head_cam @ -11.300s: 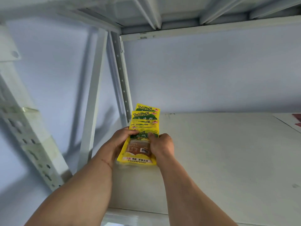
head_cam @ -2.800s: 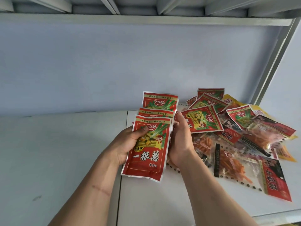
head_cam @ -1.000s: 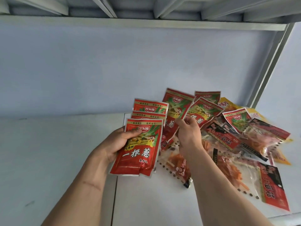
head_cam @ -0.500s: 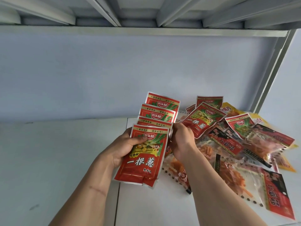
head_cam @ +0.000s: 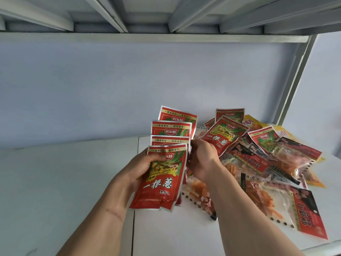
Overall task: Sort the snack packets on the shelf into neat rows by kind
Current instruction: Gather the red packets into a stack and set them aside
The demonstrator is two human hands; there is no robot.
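Red foil packets printed 一根葱 are fanned in a stack [head_cam: 166, 163] gripped by the left hand [head_cam: 142, 169], thumb curled over the front packet's top. Beside it, the right hand [head_cam: 202, 159], back toward the camera, curls its fingers onto the stack's right edge, both forearms reaching up from the near edge. Right of the hands, a loose pile [head_cam: 262, 159] of more 一根葱 and 小面筋 packets lies on the white shelf [head_cam: 64, 182].

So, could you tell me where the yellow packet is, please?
Head view, far right: the yellow packet lies at the back of the pile, against the wall, behind the red packets.
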